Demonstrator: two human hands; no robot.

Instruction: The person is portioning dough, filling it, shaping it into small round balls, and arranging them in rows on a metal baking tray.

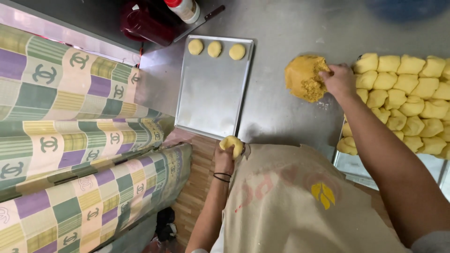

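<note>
My left hand point(225, 157) holds a small pale yellow dough ball point(233, 144) close to my apron, just below the near edge of a metal baking tray point(211, 93). Three flattened dough rounds point(214, 48) lie in a row at the tray's far end. My right hand point(338, 78) reaches out over the steel table and digs its fingers into a big crumbly orange-yellow filling lump point(303, 77).
Several pale dough pieces point(403, 98) are packed together on a second tray at the right. A dark red container point(145, 23) and a bottle point(185, 8) stand beyond the baking tray. Checked patterned cloth point(70, 131) covers stacked racks at my left.
</note>
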